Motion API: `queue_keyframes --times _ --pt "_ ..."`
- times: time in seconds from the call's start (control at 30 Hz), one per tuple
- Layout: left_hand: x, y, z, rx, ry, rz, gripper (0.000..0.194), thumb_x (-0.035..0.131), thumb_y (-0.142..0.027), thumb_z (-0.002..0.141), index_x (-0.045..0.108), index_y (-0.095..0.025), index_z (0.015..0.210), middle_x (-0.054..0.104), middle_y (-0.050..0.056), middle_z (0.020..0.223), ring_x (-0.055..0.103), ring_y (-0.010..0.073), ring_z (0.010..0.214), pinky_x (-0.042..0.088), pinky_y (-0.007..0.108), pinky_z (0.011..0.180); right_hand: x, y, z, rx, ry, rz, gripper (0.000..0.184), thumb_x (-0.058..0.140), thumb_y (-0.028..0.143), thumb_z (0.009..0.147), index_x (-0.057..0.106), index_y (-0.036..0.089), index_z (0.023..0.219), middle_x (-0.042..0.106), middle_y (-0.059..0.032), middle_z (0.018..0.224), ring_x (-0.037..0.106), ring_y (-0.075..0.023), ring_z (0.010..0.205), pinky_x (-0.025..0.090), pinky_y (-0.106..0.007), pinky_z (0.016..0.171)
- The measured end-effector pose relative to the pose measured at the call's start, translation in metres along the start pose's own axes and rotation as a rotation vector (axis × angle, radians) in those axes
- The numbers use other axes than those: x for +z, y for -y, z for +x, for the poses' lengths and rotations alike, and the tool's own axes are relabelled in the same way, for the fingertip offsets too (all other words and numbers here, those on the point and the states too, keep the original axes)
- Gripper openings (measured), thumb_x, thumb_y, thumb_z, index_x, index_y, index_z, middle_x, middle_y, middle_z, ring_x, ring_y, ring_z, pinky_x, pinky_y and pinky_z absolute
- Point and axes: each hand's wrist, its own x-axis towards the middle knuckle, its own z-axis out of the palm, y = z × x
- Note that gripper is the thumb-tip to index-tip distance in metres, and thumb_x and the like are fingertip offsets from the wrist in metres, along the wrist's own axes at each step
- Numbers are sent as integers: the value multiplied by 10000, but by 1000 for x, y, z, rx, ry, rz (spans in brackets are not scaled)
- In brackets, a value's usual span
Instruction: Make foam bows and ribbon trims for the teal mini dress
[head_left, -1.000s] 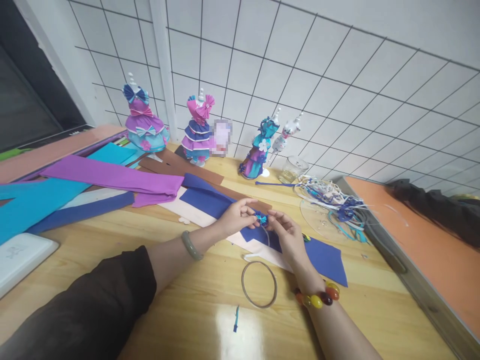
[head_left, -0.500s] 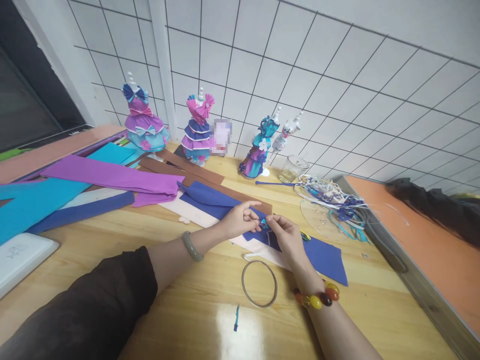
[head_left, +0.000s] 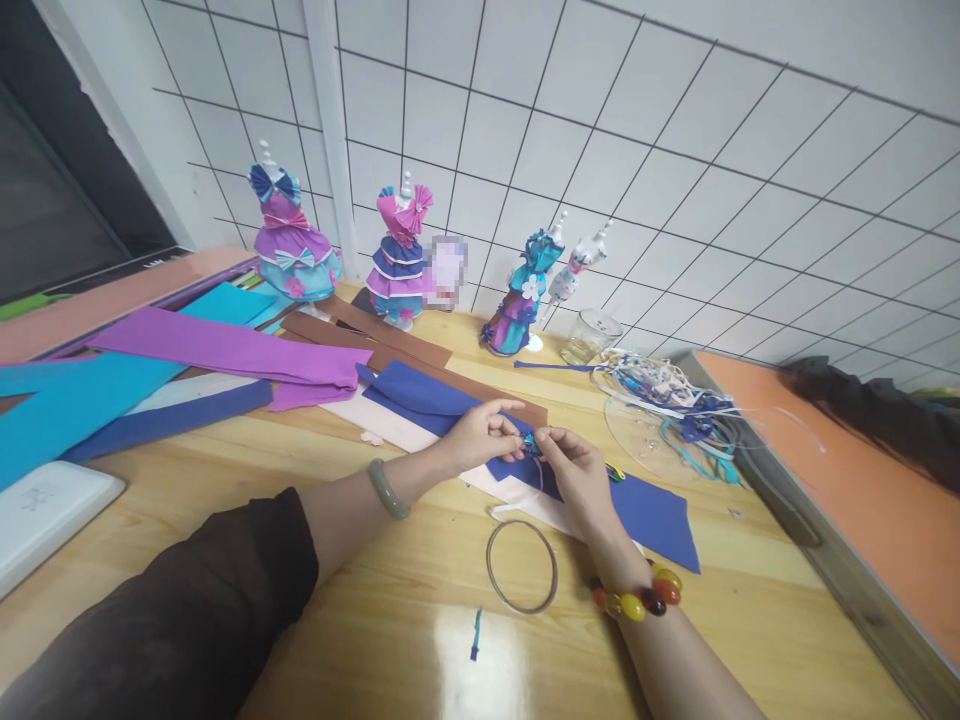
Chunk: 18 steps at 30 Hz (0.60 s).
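Observation:
Between my two hands is a small blue and turquoise folded piece [head_left: 529, 443], which looks like a little flower or bow. My left hand [head_left: 484, 440] pinches its left side, with the index finger stretched out above. The thumb and fingertips of my right hand [head_left: 577, 475] pinch its right side. Beneath both hands lie dark blue foam or fabric strips [head_left: 652, 520] over a pale pink strip [head_left: 405, 425]. A thin white ribbon [head_left: 517, 508] trails below the hands. Nearer to me a metal ring [head_left: 522, 567] rests on the wooden table [head_left: 360, 640], beside a small turquoise and blue scrap [head_left: 476, 635].
Several mini dress forms stand along the tiled wall, one in a tiered dress [head_left: 405, 265]. A glass jar [head_left: 591, 337] and a tangled heap of ribbons [head_left: 667, 395] lie at right. Purple strips [head_left: 240, 350], turquoise strips [head_left: 97, 400] and a white box [head_left: 52, 515] lie at left.
The whole view has shifted slightly. Both hands keep their pinch on the small blue piece, with almost no movement.

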Motion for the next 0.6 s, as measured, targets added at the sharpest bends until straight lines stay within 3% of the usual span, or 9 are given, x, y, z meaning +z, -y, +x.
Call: queue_keyframes --times 0.27,0.6 --pt "1 1 0 20 -4 23 565 627 -217 674 387 -122 1176 557 11 703 591 130 645 466 248 562 -2 -4 2 31 -28 50 174 641 372 685 648 202 722 603 -1 683 497 -124 599 397 -251 584" --pt "2 0 0 30 -10 32 606 651 -184 632 390 -117 1175 547 0 682 571 117 626 456 233 537 1 -2 -1 3 53 50 174 629 370 699 646 201 735 605 1 681 516 -130 632 402 -248 604"
